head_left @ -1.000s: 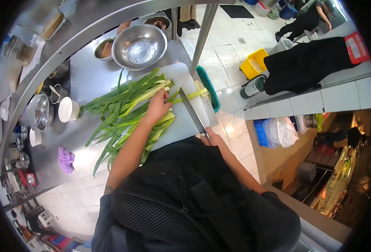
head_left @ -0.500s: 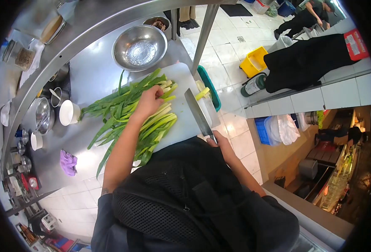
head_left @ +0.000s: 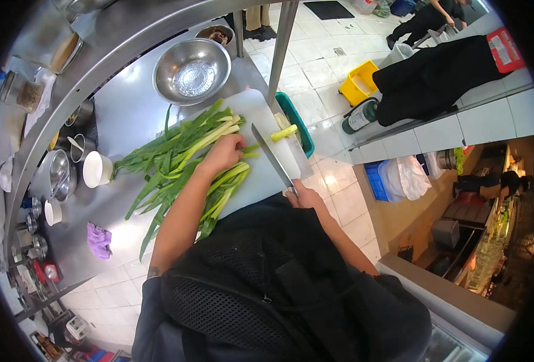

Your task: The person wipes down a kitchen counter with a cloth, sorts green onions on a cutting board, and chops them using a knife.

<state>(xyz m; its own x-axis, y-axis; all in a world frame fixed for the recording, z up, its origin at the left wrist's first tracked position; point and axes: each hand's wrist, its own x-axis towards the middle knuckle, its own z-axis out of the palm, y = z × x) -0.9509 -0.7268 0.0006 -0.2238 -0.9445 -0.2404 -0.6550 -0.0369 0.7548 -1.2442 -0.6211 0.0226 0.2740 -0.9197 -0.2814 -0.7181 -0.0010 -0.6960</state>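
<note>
Long green leeks [head_left: 185, 142] with pale ends lie across a white cutting board [head_left: 261, 111], their leaves hanging over onto the steel table. My left hand [head_left: 223, 155] rests among them with fingers curled around a stalk, whose end pokes out toward the knife. In my right hand [head_left: 306, 198] is the handle of a long kitchen knife [head_left: 271, 155]. Its blade slants over the board, just right of the stalk ends and apart from my left fingers. A pale cut leek piece [head_left: 284, 133] sits by the teal bin [head_left: 297, 123] beyond the board's right edge.
A large steel bowl [head_left: 192, 71] stands behind the board. A white cup [head_left: 98, 169] and a purple cloth [head_left: 99, 241] are on the left of the table [head_left: 122, 99]. A metal post [head_left: 282, 51] rises at the back. Another person [head_left: 427, 24] bends over farther off.
My left hand has shifted toward me and the knife, with a stalk now under its fingers. The knife has come a little closer to the leeks. The whole view has moved slightly.
</note>
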